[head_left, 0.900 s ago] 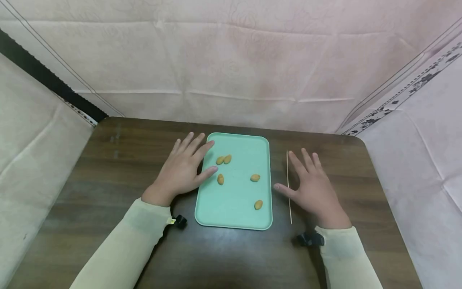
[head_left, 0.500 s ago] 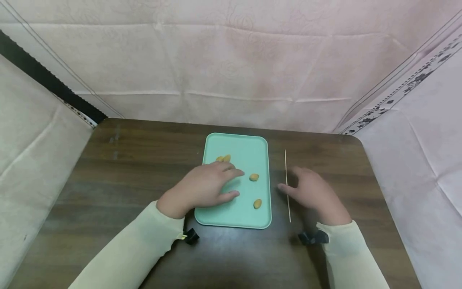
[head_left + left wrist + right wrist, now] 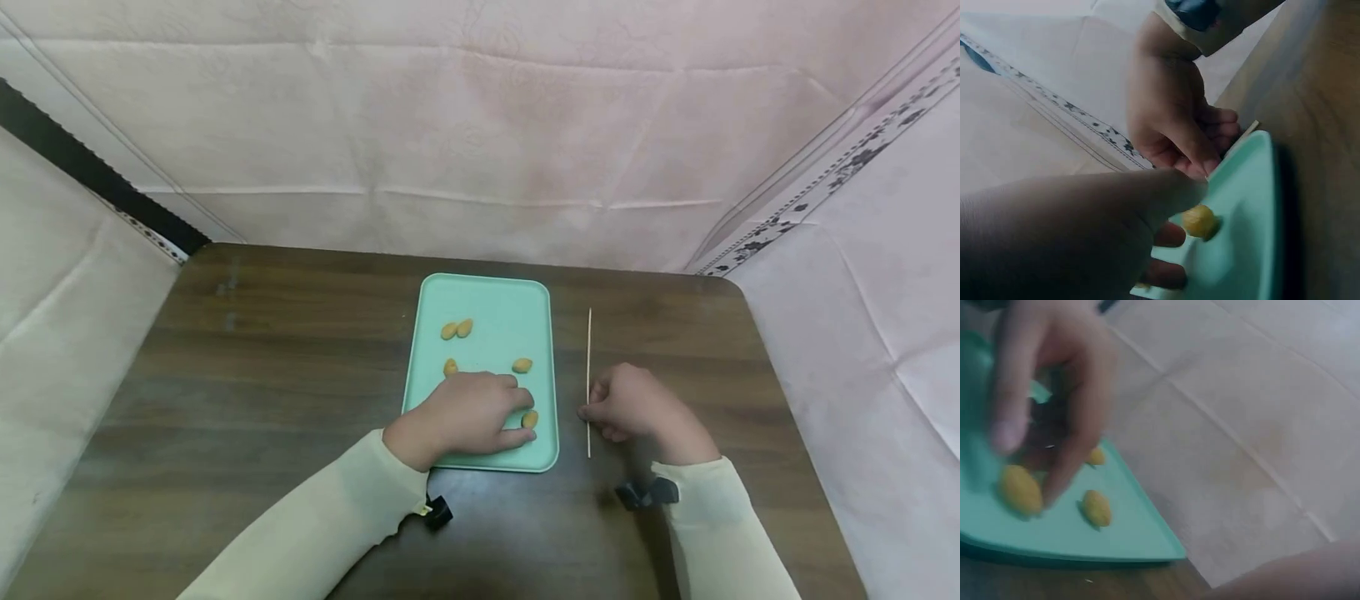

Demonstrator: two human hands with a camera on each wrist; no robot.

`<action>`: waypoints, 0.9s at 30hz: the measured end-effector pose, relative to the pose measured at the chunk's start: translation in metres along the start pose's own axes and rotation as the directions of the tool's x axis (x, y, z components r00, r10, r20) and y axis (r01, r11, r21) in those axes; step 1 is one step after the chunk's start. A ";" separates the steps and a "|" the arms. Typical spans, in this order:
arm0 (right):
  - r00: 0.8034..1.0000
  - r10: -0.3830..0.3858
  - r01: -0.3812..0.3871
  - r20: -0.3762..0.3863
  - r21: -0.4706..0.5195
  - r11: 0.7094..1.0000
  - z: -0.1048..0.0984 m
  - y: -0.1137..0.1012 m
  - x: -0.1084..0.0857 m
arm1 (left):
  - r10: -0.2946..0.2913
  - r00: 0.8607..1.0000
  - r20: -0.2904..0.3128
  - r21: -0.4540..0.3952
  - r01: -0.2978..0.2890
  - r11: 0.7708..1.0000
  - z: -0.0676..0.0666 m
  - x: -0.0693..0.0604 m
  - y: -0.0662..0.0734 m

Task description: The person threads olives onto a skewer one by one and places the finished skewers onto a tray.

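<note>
A green tray [image 3: 487, 300] holds several brown, almond-like nuts. Over its lower part reaches my left hand [image 3: 472, 417], thumb and forefinger spread on either side of the lower right nut [image 3: 530, 419]; contact is not clear. The left wrist view shows that nut [image 3: 1199, 220] just beyond the thumb. In the right wrist view the left hand [image 3: 1060, 381] hangs over a nut [image 3: 1020, 490], fingers apart. To the right of the tray, my right hand [image 3: 641, 412] pinches the thin wooden stick [image 3: 588, 350] between thumb and fingers, around the stick's lower half.
Two nuts [image 3: 457, 329] lie side by side in the tray's upper left, another [image 3: 522, 365] at the right and one [image 3: 450, 367] beside the left hand. The brown wooden table [image 3: 300, 333] is bordered by pale cloth [image 3: 450, 125] behind and at both sides.
My left hand has moved right and down from the tray's left edge to the lower right nut. The right hand's spread fingers have drawn together onto the stick.
</note>
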State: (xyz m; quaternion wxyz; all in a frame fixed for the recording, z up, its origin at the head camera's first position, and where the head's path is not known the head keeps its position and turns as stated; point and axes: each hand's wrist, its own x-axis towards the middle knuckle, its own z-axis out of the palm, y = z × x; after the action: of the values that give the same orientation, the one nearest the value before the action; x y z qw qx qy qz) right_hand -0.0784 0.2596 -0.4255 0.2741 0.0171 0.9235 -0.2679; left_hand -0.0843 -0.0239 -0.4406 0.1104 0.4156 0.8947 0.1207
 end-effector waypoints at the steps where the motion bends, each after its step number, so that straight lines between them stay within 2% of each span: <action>1: 1.000 -0.003 0.002 0.007 0.033 0.999 0.001 0.001 0.001 | 0.007 1.000 -0.006 -0.007 -0.007 1.000 0.003 0.001 -0.001; 6: 1.000 -0.014 0.010 0.025 0.175 0.985 0.003 0.010 0.003 | 0.048 0.998 -0.040 -0.070 -0.050 0.996 0.013 0.002 -0.001; 11: 1.000 -0.027 0.026 0.005 0.183 0.983 0.003 0.015 0.003 | 0.056 0.995 -0.085 -0.193 -0.071 0.979 0.018 0.005 -0.002; 13: 0.999 -0.029 0.033 -0.027 0.151 0.988 0.001 0.016 0.003 | 0.029 0.992 -0.124 -0.284 -0.063 0.957 0.017 0.004 -0.005; 15: 0.995 -0.045 0.053 -0.083 0.090 0.995 -0.003 0.016 0.004 | -0.019 0.982 -0.186 -0.398 -0.057 0.916 0.013 0.003 -0.008; 16: 0.991 -0.058 0.065 -0.121 0.058 0.996 -0.005 0.016 0.004 | -0.046 0.973 -0.224 -0.454 -0.062 0.889 0.010 0.002 -0.010; 18: 0.976 -0.081 0.085 -0.201 0.015 0.996 -0.010 0.015 0.002 | -0.110 0.946 -0.304 -0.559 -0.084 0.825 0.002 0.000 -0.013; 20: 0.956 -0.105 0.111 -0.274 0.006 0.994 -0.016 0.010 -0.001 | -0.185 0.909 -0.373 -0.640 -0.107 0.761 -0.008 -0.002 -0.018; 21: 0.946 -0.109 0.122 -0.307 0.024 0.992 -0.018 0.006 -0.004 | -0.226 0.890 -0.395 -0.679 -0.118 0.725 -0.013 -0.003 -0.020; 22: 0.937 -0.106 0.133 -0.334 0.057 0.990 -0.020 0.001 -0.007 | -0.269 0.873 -0.407 -0.725 -0.129 0.677 -0.018 -0.004 -0.022; 23: 0.927 -0.106 0.145 -0.361 0.084 0.986 -0.022 -0.004 -0.009 | -0.315 0.857 -0.408 -0.774 -0.142 0.617 -0.023 -0.005 -0.024; 24: 0.916 -0.109 0.162 -0.386 0.108 0.981 -0.024 -0.009 -0.012 | -0.363 0.842 -0.398 -0.823 -0.154 0.547 -0.028 -0.007 -0.027; 25: 0.906 -0.114 0.182 -0.408 0.131 0.975 -0.024 -0.014 -0.014 | -0.414 0.829 -0.377 -0.867 -0.159 0.472 -0.033 -0.008 -0.029; 27: 0.884 -0.134 0.227 -0.447 0.159 0.961 -0.025 -0.025 -0.019 | -0.489 0.805 -0.335 -0.931 -0.203 0.303 -0.041 -0.011 -0.035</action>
State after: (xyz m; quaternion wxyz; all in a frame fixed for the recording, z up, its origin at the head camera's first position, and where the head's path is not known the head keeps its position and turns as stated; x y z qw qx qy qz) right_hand -0.0794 0.2532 -0.3864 0.0329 0.0181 0.9257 -0.3765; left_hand -0.1146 -0.0589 -0.4114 0.0706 0.1264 0.6735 0.7248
